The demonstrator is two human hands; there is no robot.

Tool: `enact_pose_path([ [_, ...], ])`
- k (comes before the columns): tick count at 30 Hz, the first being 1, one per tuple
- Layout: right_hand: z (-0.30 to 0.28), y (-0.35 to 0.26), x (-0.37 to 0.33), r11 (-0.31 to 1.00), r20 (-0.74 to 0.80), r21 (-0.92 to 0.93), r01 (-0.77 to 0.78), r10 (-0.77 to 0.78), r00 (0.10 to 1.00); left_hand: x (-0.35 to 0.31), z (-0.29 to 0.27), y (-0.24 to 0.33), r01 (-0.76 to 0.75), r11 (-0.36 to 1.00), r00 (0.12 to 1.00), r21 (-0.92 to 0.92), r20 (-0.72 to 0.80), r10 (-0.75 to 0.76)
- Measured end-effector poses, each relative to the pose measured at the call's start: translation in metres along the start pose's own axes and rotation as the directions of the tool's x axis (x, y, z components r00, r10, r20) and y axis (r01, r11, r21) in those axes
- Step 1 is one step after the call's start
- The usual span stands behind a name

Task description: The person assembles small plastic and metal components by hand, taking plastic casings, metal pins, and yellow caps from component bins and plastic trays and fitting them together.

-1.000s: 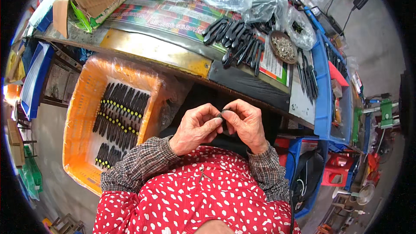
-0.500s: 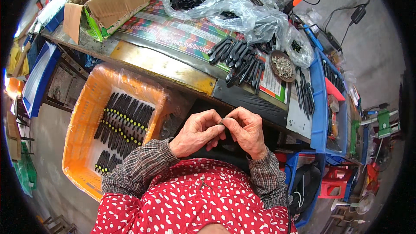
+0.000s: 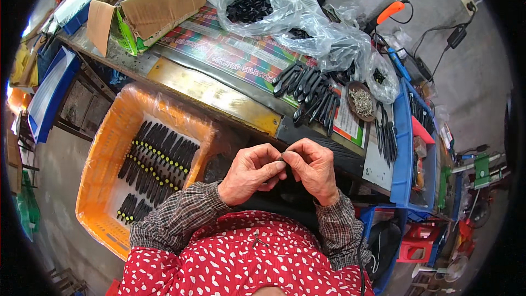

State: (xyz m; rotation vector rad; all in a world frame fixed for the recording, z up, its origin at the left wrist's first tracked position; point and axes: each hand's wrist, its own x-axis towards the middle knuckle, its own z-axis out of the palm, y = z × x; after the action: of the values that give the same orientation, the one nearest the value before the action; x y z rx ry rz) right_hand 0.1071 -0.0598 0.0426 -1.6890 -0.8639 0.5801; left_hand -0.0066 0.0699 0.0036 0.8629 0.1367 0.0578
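My left hand and my right hand meet in front of my chest, fingertips nearly touching. Both are closed in a pinch, thumbs against forefingers. Between them is a tiny dark piece, mostly covered by the fingers, too small to name. Beyond my hands, on the bench, lies a pile of black handle-like parts. A brown oval dish of small silvery pieces sits to the right of that pile. To my left, the orange plastic crate holds rows of black parts with yellow-green dots.
Clear plastic bags hold black pieces at the back of the bench. An open cardboard box stands far left. A blue tray edges the bench's right side, above a red stool. An orange-handled tool lies behind.
The whole view has shifted slightly, so bench and crate appear a little lower or moved sideways. My hands keep the same pinch, fingertips together.
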Motion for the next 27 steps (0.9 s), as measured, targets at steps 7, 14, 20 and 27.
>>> enact_pose_path([
  [7,-0.005,-0.021,0.024,0.998,0.118,-0.063,-0.022,0.030,0.993,0.003,-0.008,0.010,-0.067,0.998,0.997,-0.016,-0.051,0.066],
  [14,-0.015,-0.060,0.089,0.976,0.096,-0.183,0.118,-0.101,0.990,0.001,-0.027,0.029,-0.090,0.996,0.983,-0.004,-0.164,0.088],
  [20,-0.010,-0.072,0.169,0.875,0.125,-0.387,0.289,-0.261,0.957,-0.005,-0.045,0.037,-0.105,0.994,0.972,-0.035,-0.217,0.095],
  [27,-0.004,-0.053,0.261,0.532,0.150,-0.757,0.380,-0.424,0.893,-0.010,-0.062,0.044,-0.172,0.985,0.945,-0.010,-0.284,0.162],
])
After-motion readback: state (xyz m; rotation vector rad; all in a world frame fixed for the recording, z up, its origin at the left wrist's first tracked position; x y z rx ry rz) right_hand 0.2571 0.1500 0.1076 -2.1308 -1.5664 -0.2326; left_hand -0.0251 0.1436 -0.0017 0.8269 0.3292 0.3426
